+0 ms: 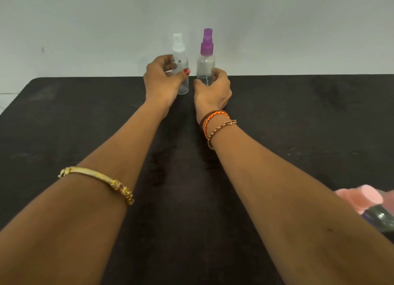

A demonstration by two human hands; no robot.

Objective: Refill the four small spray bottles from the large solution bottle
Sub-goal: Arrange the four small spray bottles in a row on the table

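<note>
Two small clear spray bottles stand upright side by side near the far edge of the black table [74, 124]. The one with the white cap [180, 56] is on the left and my left hand [163, 80] grips its body, thumb across the front. The one with the purple cap [206, 58] is on the right and my right hand [212, 90] grips its lower part. At the right edge, partly behind my right forearm, lies a bottle with a pink cap [366, 199] and a dark body. The large solution bottle is out of view.
A plain pale wall [85, 29] rises right behind the table's far edge. Both forearms stretch across the middle of the table. I wear bracelets on both arms.
</note>
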